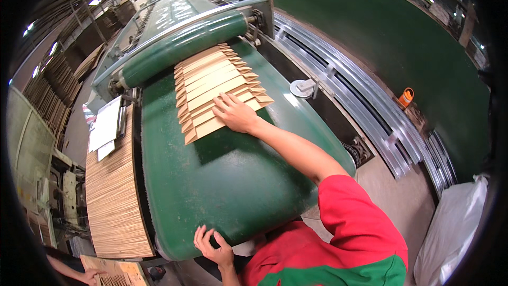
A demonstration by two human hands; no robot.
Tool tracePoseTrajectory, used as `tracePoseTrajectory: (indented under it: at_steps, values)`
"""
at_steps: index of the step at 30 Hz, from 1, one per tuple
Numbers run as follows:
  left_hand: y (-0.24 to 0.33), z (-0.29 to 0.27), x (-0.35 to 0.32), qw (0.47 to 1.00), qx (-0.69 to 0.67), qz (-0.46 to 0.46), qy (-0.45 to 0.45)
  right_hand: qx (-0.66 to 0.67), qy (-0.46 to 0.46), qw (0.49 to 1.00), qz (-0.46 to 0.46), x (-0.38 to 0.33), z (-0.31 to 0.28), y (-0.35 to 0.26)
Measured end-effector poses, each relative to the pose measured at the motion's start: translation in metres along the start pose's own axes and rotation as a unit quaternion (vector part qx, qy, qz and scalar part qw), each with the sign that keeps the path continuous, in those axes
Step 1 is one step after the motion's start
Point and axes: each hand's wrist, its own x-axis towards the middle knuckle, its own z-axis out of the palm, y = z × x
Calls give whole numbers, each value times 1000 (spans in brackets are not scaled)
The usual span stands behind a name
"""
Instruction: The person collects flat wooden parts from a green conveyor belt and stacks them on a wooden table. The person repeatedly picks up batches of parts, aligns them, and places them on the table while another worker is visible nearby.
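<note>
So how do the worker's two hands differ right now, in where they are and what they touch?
The right hand reaches far out, arm stretched, and lies flat on the overlapping brown cardboard blanks. The left hand stays close to the body, fingers curled over the near end of the green conveyor belt, touching no cardboard. Both are bare, palm down, and hold nothing.

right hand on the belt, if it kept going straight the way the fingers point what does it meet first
The right hand already lies flat on the overlapped row of flat cardboard blanks on the green conveyor belt, fingers pointing up the belt. Going straight on, it would likely slide over more blanks, then reach the green roller.
</note>
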Motion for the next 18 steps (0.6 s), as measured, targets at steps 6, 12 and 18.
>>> tracePoseTrajectory:
  at_steps: [6,12,18]
  values:
    - [1,9,7,999,30,-19,-34,-6,-15,1000,-2,0,-7,-1]
    - [-3,9,-2,996,58,-20,-64,-15,10,1000,-16,0,-13,-3]
    - [-4,8,-30,996,50,-30,-64,-12,9,1000,-21,-11,-31,-13]
